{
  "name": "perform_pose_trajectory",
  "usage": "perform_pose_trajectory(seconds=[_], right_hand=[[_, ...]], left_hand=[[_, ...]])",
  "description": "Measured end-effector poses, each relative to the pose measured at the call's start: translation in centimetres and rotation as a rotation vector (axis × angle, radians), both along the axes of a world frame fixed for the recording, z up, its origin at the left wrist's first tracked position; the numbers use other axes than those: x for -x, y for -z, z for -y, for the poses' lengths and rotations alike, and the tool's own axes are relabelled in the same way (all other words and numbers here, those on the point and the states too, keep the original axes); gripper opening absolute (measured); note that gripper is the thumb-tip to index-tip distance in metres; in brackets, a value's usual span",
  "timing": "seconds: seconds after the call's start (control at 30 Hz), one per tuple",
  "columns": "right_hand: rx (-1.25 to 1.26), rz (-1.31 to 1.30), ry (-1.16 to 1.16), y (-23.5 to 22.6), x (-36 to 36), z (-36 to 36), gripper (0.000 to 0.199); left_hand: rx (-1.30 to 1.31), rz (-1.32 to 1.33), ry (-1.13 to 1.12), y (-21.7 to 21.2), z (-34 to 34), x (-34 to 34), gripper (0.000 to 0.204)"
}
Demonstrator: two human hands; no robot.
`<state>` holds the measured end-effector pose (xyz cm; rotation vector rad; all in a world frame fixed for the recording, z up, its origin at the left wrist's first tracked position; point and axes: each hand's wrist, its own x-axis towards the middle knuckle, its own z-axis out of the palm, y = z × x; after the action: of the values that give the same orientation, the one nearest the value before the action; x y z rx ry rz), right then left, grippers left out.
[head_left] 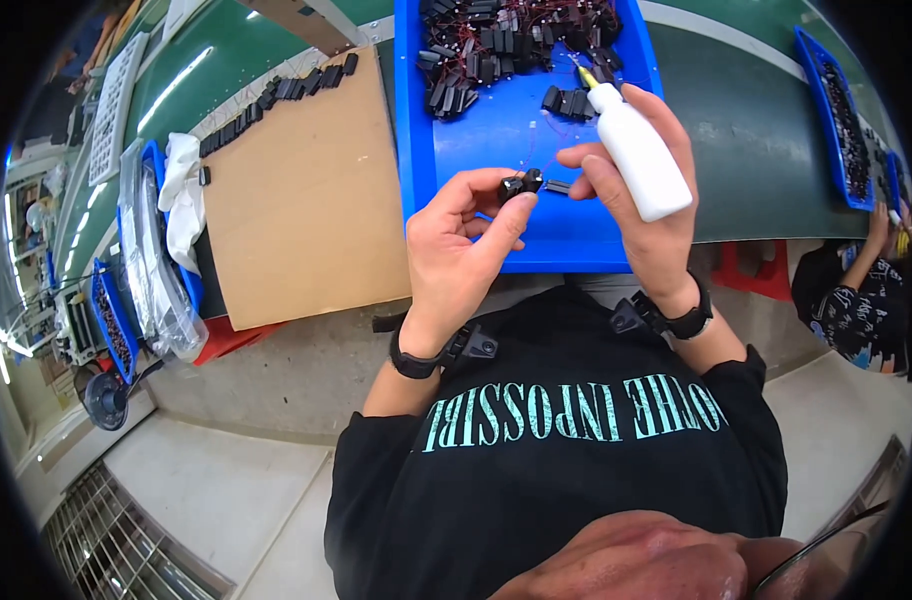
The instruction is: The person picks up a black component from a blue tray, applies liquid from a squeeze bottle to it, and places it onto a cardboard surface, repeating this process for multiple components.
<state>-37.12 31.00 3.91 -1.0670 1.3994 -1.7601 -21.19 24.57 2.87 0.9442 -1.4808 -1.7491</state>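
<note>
Item, left hand [456, 235]: thumb and forefinger clamped on small black pieces [521, 185], held above the near part of a blue tray [476, 145] on the green counter [731, 165].

Item, right hand [656, 215]: fingers closed around a white squeeze bottle [641, 160], its yellowish nozzle [587, 78] aimed away from the wearer; thumb and forefinger slightly apart, reaching toward the left hand.

Item, tray contents: heaped black parts with red leads [516, 35] at the far end; a loose black piece [558, 186] just beside the right thumb.

Item, cardboard sheet [306, 215], left of the tray: similar black parts in a slanting row [286, 88] along its far edge.

Handling notes, by judgement: pinch the pieces firmly by their sides, faces level and thin leads clear of the thumb. Keep the bottle lodged without pressure while the right thumb and forefinger work; when it is used, turn the nozzle down close to the piece and squeeze lightly, lest liquid run onto fingers or leads.

Condition of view: the undersides of the held pieces are covered by the left fingers; they look like two, though they may be one jointed part. The bottle's contents cannot be told. The heap is cut off at the upper edge.
</note>
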Motion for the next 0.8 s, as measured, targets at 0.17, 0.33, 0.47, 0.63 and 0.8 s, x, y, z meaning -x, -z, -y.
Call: perform_pose_trajectory(seconds=[0.17,0.33,0.47,0.63,0.8], right_hand=[[0.007,0.042,0.003,0.3,0.2,-0.1,0.059],[0.020,0.035,-0.086,0.7,0.7,-0.3,0.063],[0.079,-0.051,-0.138,1.4,0.9,-0.5,0.064],[0.159,-0.151,-0.143,1.9,1.2,-0.2,0.068],[0.146,-0.354,-0.110,2.4,1.5,-0.5,0.073]], left_hand=[[-0.064,-0.036,0.049,0.2,0.0,0.2,0.020],[-0.272,-0.122,0.116,0.1,0.4,0.0,0.020],[-0.317,-0.108,0.157,0.2,0.6,0.3,0.021],[-0.312,-0.082,0.168,0.2,0.6,0.7,0.021],[-0.322,-0.057,0.188,0.3,0.7,1.0,0.021]])
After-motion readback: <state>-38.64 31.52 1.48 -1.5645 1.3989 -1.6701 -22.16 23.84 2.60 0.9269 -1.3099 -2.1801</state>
